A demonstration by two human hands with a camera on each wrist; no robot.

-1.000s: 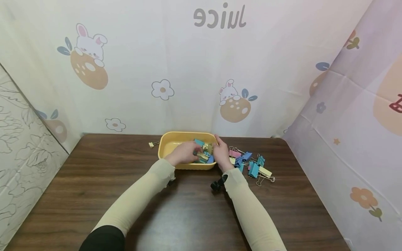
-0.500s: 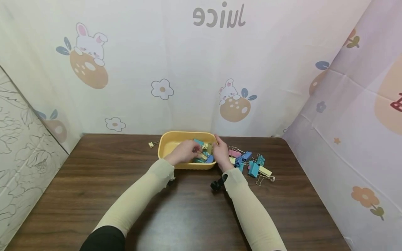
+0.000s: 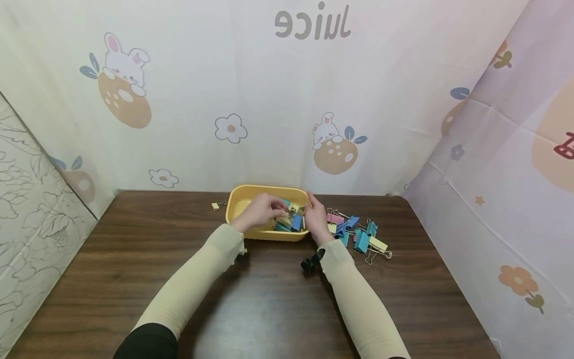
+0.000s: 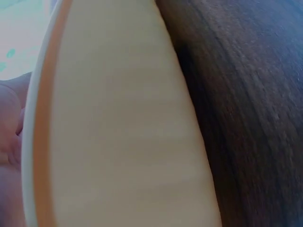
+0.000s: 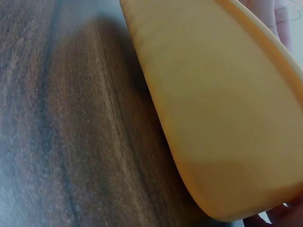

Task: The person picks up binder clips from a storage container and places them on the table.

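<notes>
A yellow plastic basket [image 3: 269, 235] stands near the back edge of the table, with binder clips [image 3: 296, 223] in blue, teal and yellow gathered in its right half. My left hand [image 3: 258, 211] reaches over the front rim, its fingers bent down at the clips; I cannot tell whether they pinch one. My right hand [image 3: 316, 220] grips the basket's right end, with a finger up along the rim. In the right wrist view, fingers [image 5: 281, 215] show at the end of the basket wall [image 5: 227, 109]. The wall [image 4: 123, 123] hides most of the left wrist view.
More binder clips [image 3: 361, 241], in blue, teal, pink and pale yellow, lie in a loose heap right of the basket. One small yellow clip [image 3: 215, 206] lies to its left. A printed curtain [image 3: 188, 99] hangs behind the wooden table [image 3: 148, 249].
My left hand has risen slightly within the basket, and the clips under it have shifted, a blue one turning. The basket's far rim sits slightly higher. My right hand has kept its place.
</notes>
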